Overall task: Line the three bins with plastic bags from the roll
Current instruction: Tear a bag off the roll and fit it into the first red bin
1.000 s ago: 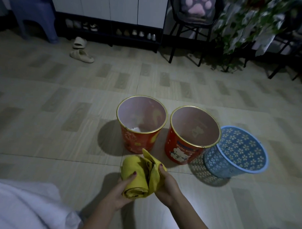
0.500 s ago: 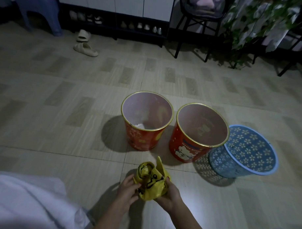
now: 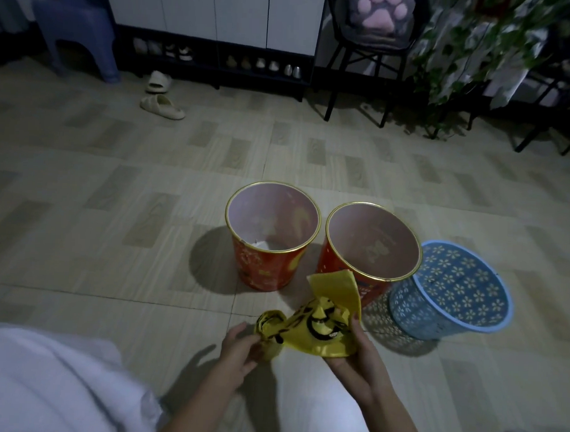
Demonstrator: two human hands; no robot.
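Now your two hands meet low over the tiled floor (image 3: 116, 193), just in front of the bins. Your left hand (image 3: 240, 350) curls its fingers round the rolled end of the yellow bag roll (image 3: 270, 325); your right hand (image 3: 356, 351) holds the loosened yellow bag (image 3: 325, 327) from beneath, thumb on its edge. The plastic runs roughly left to right between your hands, and one flat corner stands up toward the second bin.

Three bins stand in a row: the left red bin (image 3: 269, 270), the right red bin (image 3: 368, 288) just beside it, and the blue lattice bin (image 3: 448, 305) touching that one's right side. All three stand upright with mouths open. Bare floor stretches wide to the left and beyond the bins, as far as the slippers (image 3: 161, 105) near the cabinet (image 3: 216, 16). White cloth (image 3: 45, 385) fills the lower left corner.
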